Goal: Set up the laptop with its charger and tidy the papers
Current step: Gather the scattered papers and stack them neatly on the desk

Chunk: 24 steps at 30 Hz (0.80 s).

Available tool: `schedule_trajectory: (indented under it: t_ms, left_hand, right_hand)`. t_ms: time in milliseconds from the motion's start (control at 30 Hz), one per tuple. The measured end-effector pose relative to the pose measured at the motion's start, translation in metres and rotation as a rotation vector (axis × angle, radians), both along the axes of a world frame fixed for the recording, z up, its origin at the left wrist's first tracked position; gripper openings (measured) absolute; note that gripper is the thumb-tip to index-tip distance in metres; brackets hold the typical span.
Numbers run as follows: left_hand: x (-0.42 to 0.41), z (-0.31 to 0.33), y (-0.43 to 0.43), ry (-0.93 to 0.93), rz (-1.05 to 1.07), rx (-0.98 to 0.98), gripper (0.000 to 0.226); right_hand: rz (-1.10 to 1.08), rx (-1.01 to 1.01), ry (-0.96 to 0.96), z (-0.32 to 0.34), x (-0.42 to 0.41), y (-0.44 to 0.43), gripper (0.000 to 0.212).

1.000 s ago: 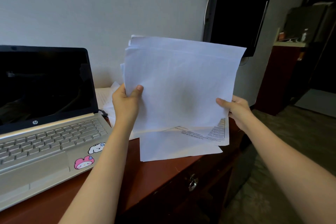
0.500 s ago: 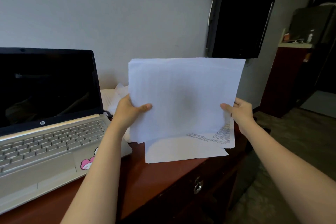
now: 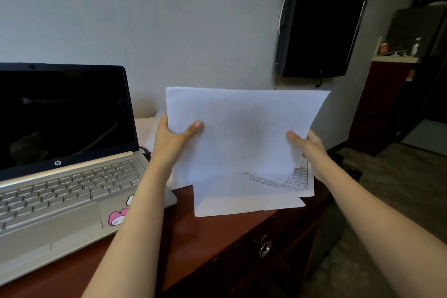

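A stack of white papers (image 3: pixel 242 128) stands upright on its lower edge over the desk. My left hand (image 3: pixel 174 138) grips its left side, thumb on the front. My right hand (image 3: pixel 307 143) holds its right side. Under the stack lie more loose sheets (image 3: pixel 242 198), one of them printed. Further sheets (image 3: pixel 147 128) lie behind my left hand by the wall. An open silver laptop (image 3: pixel 63 176) with a dark screen and pink stickers sits on the left of the desk. No charger is visible.
The red-brown desk (image 3: pixel 188 237) has a drawer with a metal pull (image 3: pixel 264 247) on its front. A black TV (image 3: pixel 319 22) hangs on the wall at upper right. A dark cabinet (image 3: pixel 387 104) stands at far right, with carpet floor below.
The stack has come down from a raised, fanned hold and its sheets are now squared together, with the lower edge near the desk. Both hands kept their grip.
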<state>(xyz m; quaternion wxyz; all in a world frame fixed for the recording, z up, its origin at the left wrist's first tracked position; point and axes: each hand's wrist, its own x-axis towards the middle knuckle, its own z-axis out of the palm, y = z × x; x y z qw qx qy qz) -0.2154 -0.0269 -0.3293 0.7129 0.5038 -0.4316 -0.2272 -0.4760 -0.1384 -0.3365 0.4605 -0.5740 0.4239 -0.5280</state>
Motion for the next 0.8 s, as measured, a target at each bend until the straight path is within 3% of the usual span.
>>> schedule_trajectory:
  t_ms: [100, 267, 367, 433, 533, 633, 700, 800]
  left_hand:
    - [-0.002, -0.001, -0.004, -0.007, 0.022, -0.015, 0.073]
    - [0.004, -0.006, -0.007, 0.005, 0.101, 0.051, 0.055]
    - [0.011, -0.015, -0.013, -0.032, 0.123, 0.155, 0.039]
    - [0.015, -0.020, -0.015, -0.087, 0.228, 0.249, 0.030]
    - [0.015, -0.020, -0.010, -0.156, 0.306, 0.329, 0.029]
    - [0.007, -0.010, -0.004, 0.029, 0.120, 0.293, 0.033]
    - [0.003, -0.003, -0.002, 0.158, 0.020, 0.285, 0.049]
    - [0.006, -0.001, 0.000, 0.341, -0.092, 0.217, 0.067]
  right_hand:
    - [-0.006, -0.008, 0.043, 0.003, 0.005, -0.001, 0.027]
    - [-0.090, -0.029, 0.182, -0.004, 0.004, -0.011, 0.010]
    - [-0.218, -0.110, 0.356, -0.007, 0.001, -0.015, 0.043]
    - [-0.170, -0.070, 0.279, -0.004, 0.000, -0.015, 0.042]
    - [-0.030, 0.067, 0.039, 0.004, -0.001, -0.009, 0.024]
    - [0.047, 0.172, -0.095, 0.009, -0.003, -0.010, 0.032]
    - [0.038, 0.240, -0.168, 0.010, -0.007, -0.015, 0.044]
    - [0.046, 0.288, -0.187, 0.014, -0.011, -0.014, 0.039]
